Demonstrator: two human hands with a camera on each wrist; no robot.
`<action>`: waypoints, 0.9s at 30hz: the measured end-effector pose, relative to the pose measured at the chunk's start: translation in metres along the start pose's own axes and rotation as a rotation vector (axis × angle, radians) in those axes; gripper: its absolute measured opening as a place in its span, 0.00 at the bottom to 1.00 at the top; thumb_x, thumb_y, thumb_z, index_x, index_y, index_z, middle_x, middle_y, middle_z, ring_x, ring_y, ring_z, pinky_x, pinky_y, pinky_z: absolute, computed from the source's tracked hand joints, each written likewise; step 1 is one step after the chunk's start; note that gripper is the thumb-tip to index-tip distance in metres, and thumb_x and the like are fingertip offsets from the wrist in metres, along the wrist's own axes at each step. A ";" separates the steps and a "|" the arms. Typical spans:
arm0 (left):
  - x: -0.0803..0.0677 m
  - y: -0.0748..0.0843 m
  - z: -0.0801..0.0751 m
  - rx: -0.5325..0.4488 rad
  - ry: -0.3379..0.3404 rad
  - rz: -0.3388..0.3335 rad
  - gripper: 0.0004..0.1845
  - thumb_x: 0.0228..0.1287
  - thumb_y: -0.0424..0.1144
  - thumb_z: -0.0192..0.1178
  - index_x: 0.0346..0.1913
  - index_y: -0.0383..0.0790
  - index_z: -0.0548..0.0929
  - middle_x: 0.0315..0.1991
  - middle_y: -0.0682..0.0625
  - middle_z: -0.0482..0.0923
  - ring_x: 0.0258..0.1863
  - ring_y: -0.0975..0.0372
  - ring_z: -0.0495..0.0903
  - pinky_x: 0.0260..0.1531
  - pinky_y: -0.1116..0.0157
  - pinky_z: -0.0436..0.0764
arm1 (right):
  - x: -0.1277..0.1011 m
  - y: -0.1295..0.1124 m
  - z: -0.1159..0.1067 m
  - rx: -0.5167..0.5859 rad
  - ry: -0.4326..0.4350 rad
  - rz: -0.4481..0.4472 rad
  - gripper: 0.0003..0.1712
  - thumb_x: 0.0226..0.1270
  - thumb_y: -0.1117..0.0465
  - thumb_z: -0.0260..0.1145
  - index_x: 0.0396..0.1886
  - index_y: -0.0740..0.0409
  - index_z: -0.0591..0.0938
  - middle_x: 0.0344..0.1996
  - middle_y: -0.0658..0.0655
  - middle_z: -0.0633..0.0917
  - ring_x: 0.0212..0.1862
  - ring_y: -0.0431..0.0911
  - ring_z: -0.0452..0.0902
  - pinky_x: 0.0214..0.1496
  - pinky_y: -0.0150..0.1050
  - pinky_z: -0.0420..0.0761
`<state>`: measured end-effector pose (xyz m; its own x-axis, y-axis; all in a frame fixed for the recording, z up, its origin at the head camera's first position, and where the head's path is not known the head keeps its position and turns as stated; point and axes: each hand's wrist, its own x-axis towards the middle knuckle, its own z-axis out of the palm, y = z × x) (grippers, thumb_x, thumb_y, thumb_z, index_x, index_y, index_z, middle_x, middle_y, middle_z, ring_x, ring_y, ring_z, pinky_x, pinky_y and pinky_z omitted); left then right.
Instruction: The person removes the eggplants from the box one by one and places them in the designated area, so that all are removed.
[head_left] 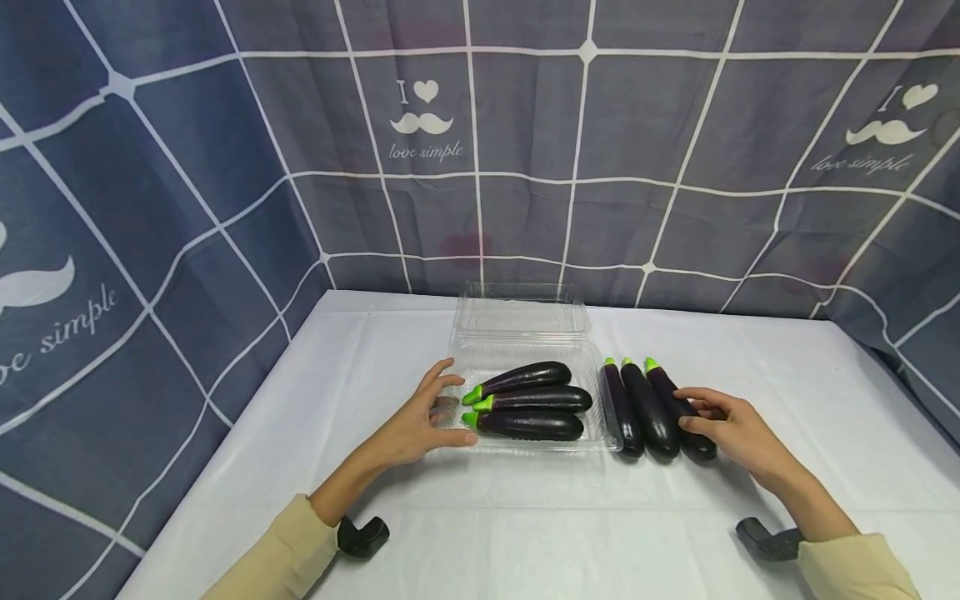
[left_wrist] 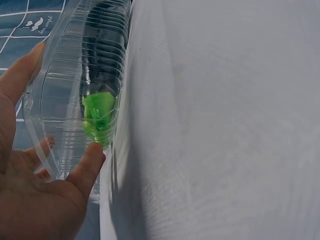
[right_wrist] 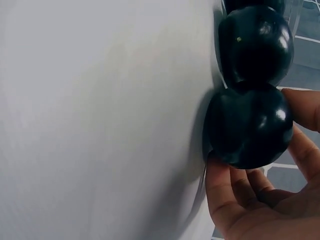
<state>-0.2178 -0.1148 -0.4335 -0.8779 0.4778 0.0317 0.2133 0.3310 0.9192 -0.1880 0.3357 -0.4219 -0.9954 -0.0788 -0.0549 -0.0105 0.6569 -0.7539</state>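
In the head view a clear plastic clamshell box (head_left: 525, 343) lies with its lid folded back. Three dark eggplants (head_left: 531, 426) with green stem ends lie crosswise in it. My left hand (head_left: 414, 423) is spread at the box's left end, thumb near the front corner and fingers farther back. In the left wrist view those fingers straddle the ribbed box wall (left_wrist: 60, 97), a green stem end showing through it. Beside the box, three more eggplants (head_left: 649, 412) lie side by side. My right hand (head_left: 738, 429) grips the rightmost eggplant (right_wrist: 250, 127) between thumb and fingers.
A white cloth (head_left: 525, 533) covers the table. Dark grey curtain (head_left: 525, 208) with white grid lines stands behind it and along both sides. The open lid (head_left: 521, 317) reaches back near the table's rear edge. Black devices (head_left: 363, 537) sit at both wrists.
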 end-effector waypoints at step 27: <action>-0.001 0.005 0.000 -0.005 0.000 -0.011 0.41 0.57 0.40 0.73 0.70 0.35 0.63 0.79 0.50 0.34 0.69 0.44 0.59 0.64 0.41 0.63 | -0.003 0.005 -0.004 0.033 0.003 -0.019 0.28 0.71 0.59 0.64 0.66 0.67 0.73 0.56 0.69 0.77 0.46 0.35 0.73 0.43 0.31 0.74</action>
<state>-0.2156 -0.1136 -0.4295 -0.8804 0.4737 0.0216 0.2013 0.3321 0.9215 -0.1857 0.3426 -0.4231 -0.9954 -0.0883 -0.0383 -0.0261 0.6305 -0.7758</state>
